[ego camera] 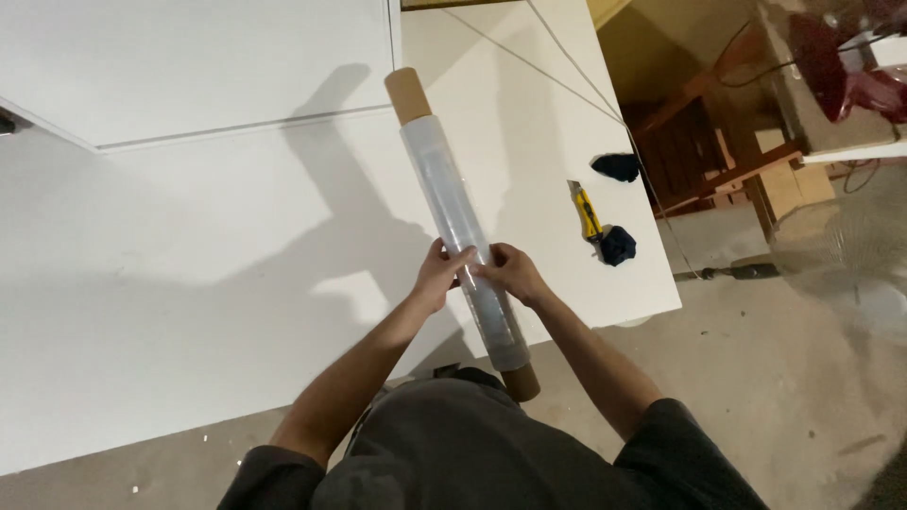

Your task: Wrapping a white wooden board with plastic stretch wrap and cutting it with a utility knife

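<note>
On white panel (pixel 189 283) | concrete floor (pixel 775 378) | knife (pixel 586 210) nr edge

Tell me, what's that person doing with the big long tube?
A person stands over a white panel with a roll of clear stretch film on a cardboard core. The left hand and right hand both pinch at the film near the roll's middle. A yellow utility knife and two dark cloth lumps lie untouched alongside.

White panel (pixel 189 283), laid flat above a concrete floor (pixel 775 397). On it were found: a smaller white board (pixel 189 66), a yellow knife (pixel 586 210), two dark cloths (pixel 619 246).
</note>
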